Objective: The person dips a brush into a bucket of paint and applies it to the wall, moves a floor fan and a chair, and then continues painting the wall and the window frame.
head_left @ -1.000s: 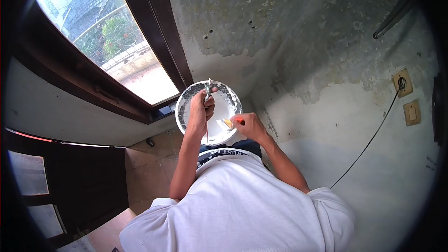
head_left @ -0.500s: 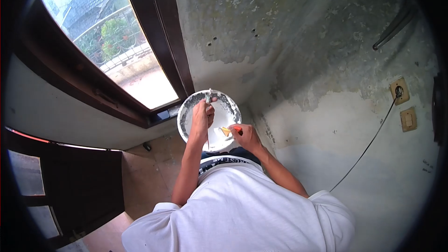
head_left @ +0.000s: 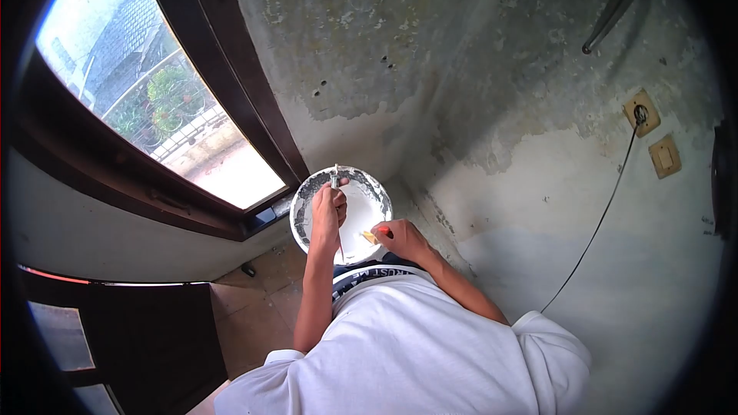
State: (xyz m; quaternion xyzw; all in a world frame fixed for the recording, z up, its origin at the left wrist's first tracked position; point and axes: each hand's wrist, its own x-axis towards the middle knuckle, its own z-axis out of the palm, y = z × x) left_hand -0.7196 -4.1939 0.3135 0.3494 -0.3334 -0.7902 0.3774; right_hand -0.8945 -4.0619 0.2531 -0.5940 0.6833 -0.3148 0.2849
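A round bucket [head_left: 382,198] with white paste smeared over its dark inner wall stands in front of my body. Over its left side my left hand [head_left: 328,207] is closed around a slim tool [head_left: 335,181] whose greyish metal end sticks out past the knuckles, its kind unclear. Inside the near right rim, my right hand [head_left: 403,238] grips a small tool with a red-orange handle [head_left: 383,230] and a yellow part [head_left: 370,237]. That yellow part points left, low over the white paste [head_left: 355,223].
Left of the bucket is a dark-framed window [head_left: 215,131]. The wall [head_left: 430,54] ahead and right is patchy and peeling. A black cable [head_left: 592,238] hangs from a wall socket [head_left: 641,114], with a switch [head_left: 665,157] below. A dark door [head_left: 154,338] stands lower left, beside the tiled floor [head_left: 257,323].
My view has shifted, so the window and socket sit further left. The yellow part of the right-hand tool has dipped lower in the bucket. Both hands keep their hold.
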